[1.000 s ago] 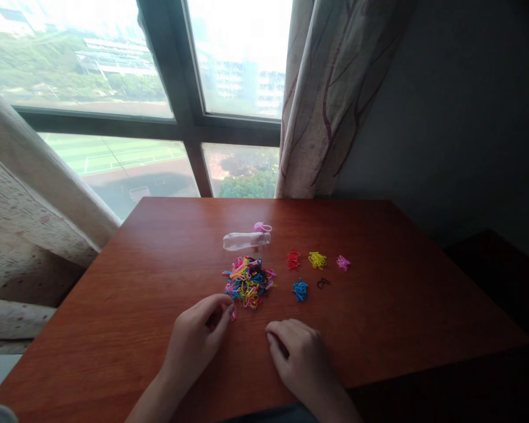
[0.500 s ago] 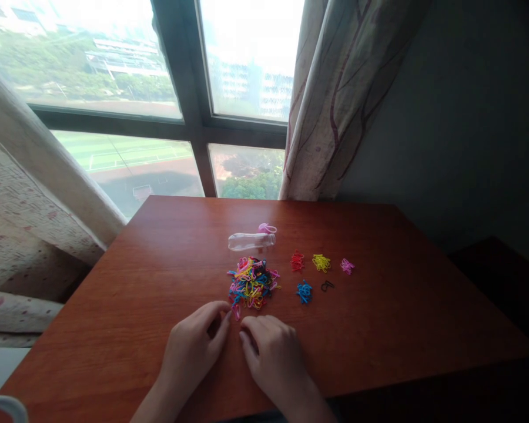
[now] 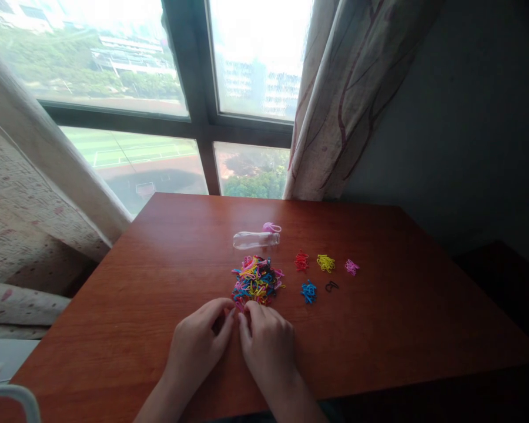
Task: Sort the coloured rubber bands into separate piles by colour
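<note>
Since 1 second ago the right hand [image 3: 268, 338] has moved left across the lower centre of the frame, ending just beside the left hand [image 3: 198, 338]. Going left to right, the left hand is curled, thumb and forefinger close together at a pink loop [image 3: 239, 306] on the near edge of the mixed pile [image 3: 258, 281]; whether they pinch it I cannot tell. The right hand is curled too, its fingertips near the same loop, its grip likewise unclear. The mixed pile of coloured loops lies at the centre of the frame, with a clear bottle [image 3: 251, 240] on its side above it and a pink cap [image 3: 270, 227] by the bottle's right end. Right of centre on the brown surface [image 3: 388, 329] are 4 small piles, red [image 3: 301, 261], blue [image 3: 309, 292], yellow [image 3: 325, 263] and pink [image 3: 351, 268], with black loops [image 3: 331, 286] below the yellow.
</note>
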A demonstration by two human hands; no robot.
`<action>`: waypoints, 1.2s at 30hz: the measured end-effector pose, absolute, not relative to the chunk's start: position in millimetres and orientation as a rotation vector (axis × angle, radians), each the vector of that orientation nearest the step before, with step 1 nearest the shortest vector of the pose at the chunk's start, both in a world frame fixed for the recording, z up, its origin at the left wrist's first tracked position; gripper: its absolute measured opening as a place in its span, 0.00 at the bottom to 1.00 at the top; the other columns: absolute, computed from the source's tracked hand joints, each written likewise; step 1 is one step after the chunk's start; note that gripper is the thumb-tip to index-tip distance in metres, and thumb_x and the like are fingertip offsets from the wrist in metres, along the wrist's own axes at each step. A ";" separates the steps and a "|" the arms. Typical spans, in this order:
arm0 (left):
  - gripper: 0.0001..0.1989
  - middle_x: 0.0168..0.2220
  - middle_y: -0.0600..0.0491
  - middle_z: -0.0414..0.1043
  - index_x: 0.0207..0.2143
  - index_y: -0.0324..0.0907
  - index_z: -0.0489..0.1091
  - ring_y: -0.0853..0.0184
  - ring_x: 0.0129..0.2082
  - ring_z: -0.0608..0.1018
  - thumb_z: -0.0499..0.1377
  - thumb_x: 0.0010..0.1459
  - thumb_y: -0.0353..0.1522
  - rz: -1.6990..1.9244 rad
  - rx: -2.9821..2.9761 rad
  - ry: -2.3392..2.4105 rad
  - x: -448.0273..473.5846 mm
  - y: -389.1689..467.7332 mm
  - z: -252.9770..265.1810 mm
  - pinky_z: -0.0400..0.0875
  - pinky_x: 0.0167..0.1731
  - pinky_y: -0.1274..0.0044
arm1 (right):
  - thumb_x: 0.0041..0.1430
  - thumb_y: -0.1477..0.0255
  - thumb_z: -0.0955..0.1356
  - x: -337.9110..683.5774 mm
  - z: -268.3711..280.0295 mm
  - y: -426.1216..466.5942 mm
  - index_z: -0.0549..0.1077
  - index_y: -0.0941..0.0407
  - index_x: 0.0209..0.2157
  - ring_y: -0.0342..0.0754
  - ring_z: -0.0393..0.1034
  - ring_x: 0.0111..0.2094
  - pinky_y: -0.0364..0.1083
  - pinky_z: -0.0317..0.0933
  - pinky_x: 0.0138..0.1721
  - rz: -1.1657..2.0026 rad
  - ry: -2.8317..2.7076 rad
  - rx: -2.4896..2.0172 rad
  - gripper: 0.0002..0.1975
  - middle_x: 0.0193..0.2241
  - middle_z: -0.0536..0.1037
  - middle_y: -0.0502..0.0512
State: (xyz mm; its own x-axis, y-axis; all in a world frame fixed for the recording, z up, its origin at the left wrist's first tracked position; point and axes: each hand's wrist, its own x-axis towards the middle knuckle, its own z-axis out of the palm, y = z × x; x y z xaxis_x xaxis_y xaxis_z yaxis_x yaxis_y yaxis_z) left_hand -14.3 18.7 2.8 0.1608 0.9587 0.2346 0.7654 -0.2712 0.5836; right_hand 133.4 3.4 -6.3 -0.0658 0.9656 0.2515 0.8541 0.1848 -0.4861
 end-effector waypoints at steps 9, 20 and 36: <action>0.07 0.33 0.56 0.79 0.36 0.46 0.72 0.67 0.31 0.80 0.54 0.60 0.32 0.778 2.160 1.640 -13.9 18.2 2.7 0.72 0.32 0.78 | 0.60 0.78 0.65 147.2 -8.4 -5.0 0.69 0.53 0.29 0.47 0.71 0.26 0.43 0.53 0.28 0.366 -1.875 -1.626 0.07 0.24 0.76 0.50; 0.08 0.34 0.58 0.80 0.35 0.47 0.72 0.67 0.31 0.81 0.52 0.62 0.32 0.754 2.261 1.613 -14.1 16.7 4.9 0.70 0.29 0.79 | 0.64 0.63 0.64 255.4 -13.5 0.9 0.75 0.54 0.33 0.43 0.69 0.22 0.40 0.60 0.27 0.290 -1.545 -1.660 0.12 0.23 0.75 0.49; 0.08 0.35 0.58 0.80 0.36 0.47 0.71 0.67 0.32 0.81 0.52 0.62 0.33 0.720 2.287 1.620 -14.2 17.9 2.8 0.70 0.29 0.79 | 0.56 0.57 0.64 377.1 -23.3 60.0 0.77 0.55 0.33 0.49 0.71 0.24 0.44 0.55 0.25 0.003 -1.367 -2.137 0.18 0.24 0.78 0.55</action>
State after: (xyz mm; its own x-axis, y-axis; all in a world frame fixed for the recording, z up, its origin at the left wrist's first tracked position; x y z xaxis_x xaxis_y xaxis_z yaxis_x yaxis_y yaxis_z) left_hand -14.2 17.9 2.8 0.2606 0.9325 0.2502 0.8103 -0.3521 0.4684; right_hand 377.1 60.0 -23.3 0.4705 0.8282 0.3045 0.8266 -0.2930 -0.4804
